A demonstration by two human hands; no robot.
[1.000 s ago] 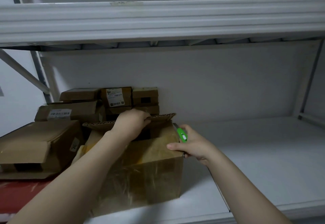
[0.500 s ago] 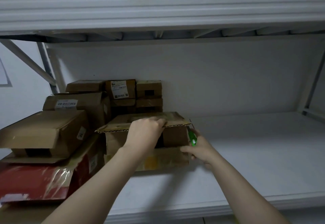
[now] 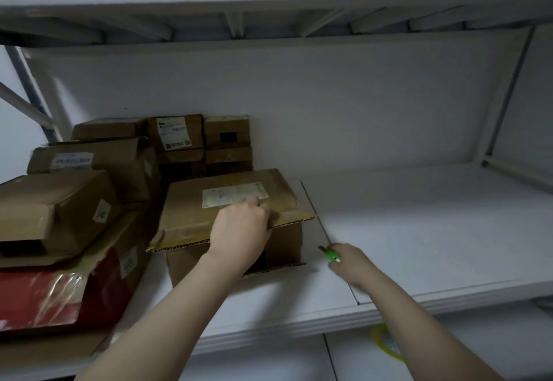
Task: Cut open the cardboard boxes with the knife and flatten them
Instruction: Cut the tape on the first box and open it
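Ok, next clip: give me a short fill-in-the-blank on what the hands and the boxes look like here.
1. The right hand holds a knife with a ____ handle.
2. The left hand grips the cardboard box by the front edge of its ____ panel.
3. Under the brown boxes on the left lies a taped box coloured ____.
Missing words: green, top, red.
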